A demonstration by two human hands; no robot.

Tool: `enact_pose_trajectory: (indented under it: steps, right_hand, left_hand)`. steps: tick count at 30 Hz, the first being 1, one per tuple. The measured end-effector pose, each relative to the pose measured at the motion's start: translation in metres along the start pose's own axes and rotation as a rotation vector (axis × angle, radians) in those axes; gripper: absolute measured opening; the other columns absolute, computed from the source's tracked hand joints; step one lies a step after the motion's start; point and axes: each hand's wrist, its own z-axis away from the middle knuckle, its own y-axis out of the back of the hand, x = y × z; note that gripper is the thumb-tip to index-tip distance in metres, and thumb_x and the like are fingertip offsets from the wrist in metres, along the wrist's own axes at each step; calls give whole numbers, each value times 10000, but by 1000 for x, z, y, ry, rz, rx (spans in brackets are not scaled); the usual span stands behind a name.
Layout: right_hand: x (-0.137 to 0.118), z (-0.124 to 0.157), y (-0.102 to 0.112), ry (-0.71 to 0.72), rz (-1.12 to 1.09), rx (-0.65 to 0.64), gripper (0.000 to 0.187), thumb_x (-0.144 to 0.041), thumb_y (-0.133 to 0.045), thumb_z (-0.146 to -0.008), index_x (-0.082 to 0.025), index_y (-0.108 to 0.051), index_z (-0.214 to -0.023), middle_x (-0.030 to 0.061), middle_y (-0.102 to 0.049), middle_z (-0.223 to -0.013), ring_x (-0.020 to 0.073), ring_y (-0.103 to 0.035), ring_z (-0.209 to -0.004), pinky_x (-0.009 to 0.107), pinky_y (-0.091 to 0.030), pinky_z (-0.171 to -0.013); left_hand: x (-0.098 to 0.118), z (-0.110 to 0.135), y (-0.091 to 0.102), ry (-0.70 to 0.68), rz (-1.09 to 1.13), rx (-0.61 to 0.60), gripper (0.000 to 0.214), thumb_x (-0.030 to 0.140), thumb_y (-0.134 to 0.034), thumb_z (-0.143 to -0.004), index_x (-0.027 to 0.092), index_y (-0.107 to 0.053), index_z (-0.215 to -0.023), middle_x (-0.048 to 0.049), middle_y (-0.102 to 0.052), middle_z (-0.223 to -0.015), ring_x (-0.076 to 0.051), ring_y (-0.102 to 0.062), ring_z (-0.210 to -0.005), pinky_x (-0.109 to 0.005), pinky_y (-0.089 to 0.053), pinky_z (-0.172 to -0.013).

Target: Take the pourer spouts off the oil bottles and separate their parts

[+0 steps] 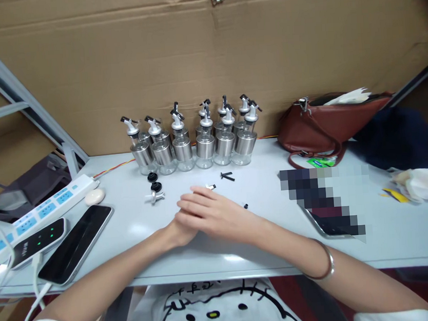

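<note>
My right hand lies across my left hand near the table's front, its fingers stretched out over the left. The left hand's fingers are mostly hidden beneath it. Just beyond the fingertips is a small white and black piece. Two black stoppers and a silvery pour spout lie to the left. Some thin black parts and a tiny black plug are on the right. Behind stand several glass oil bottles with metal bands and pour spouts, in rows.
At the left are a power strip, a black device with green lights, a phone and a round pale case. A brown bag sits at the back right. A partly blurred phone lies right.
</note>
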Motion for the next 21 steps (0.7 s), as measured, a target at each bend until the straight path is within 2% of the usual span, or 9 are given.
enact_pose_trajectory:
  steps: [2, 3, 6, 9, 13, 16, 18, 21]
  right_hand:
    - [9, 6, 3, -52, 6, 66, 333, -207, -522, -866, -132, -536, -1190, 114, -554, -1277, 251, -444, -1203, 434, -309, -1062]
    - [12, 8, 3, -86, 6, 81, 388, -228, -534, -865, -127, -505, -1238, 132, -544, -1288, 255, -465, -1178, 435, -343, -1028]
    - [16, 13, 3, -179, 11, 75, 461, -198, -490, -901, -155, -410, -1353, 135, -600, -1180, 202, -577, -958, 339, -457, -798]
    - [15, 15, 2, -204, 50, 80, 468, -128, -429, -915, -170, -388, -1380, 117, -637, -1090, 166, -594, -793, 293, -439, -664]
    - [19, 18, 2, -235, 59, 184, 338, -222, -448, -939, -136, -514, -1259, 85, -682, -946, 146, -583, -708, 273, -419, -636]
    - [23, 21, 4, -272, 48, 262, 294, -310, -470, -939, -140, -582, -1151, 58, -686, -842, 141, -578, -678, 265, -403, -631]
    - [24, 21, 5, -301, 55, 290, 288, -326, -468, -940, -145, -595, -1124, 49, -678, -796, 135, -566, -644, 262, -389, -625]
    - [25, 22, 5, -314, 34, 302, 332, -377, -459, -942, -127, -600, -1109, 31, -656, -712, 126, -553, -597, 258, -366, -601]
  left_hand:
    - [10, -10, 1, -85, 25, -30, 158, 287, -469, -821, 224, -479, -965, -49, -544, -888, -223, -552, -877, -414, -496, -785]
    - [13, -12, 0, -145, 42, -12, 153, 259, -452, -815, 220, -438, -962, -46, -531, -901, -208, -548, -876, -404, -489, -802]
    - [19, -14, 4, -294, 60, 57, 187, 189, -403, -805, 226, -299, -955, -27, -482, -902, -161, -533, -801, -351, -483, -738]
    - [20, -17, 16, -336, -46, -35, 212, 227, -420, -798, 224, -281, -958, -28, -494, -877, -158, -533, -732, -321, -463, -656]
    - [20, -29, 43, -218, -187, -191, 298, 376, -465, -831, 207, -369, -1056, -32, -569, -868, -168, -554, -722, -312, -455, -657]
    - [19, -41, 67, -154, -252, -94, 335, 463, -424, -857, 196, -417, -1059, -35, -598, -870, -174, -568, -765, -302, -450, -692]
    - [16, -45, 81, -18, -474, -13, 320, 487, -400, -869, 196, -460, -990, -49, -611, -892, -191, -573, -783, -299, -426, -682]
    - [13, -46, 97, 210, -867, -30, 299, 482, -413, -865, 198, -490, -921, -73, -634, -946, -233, -591, -803, -304, -386, -648]
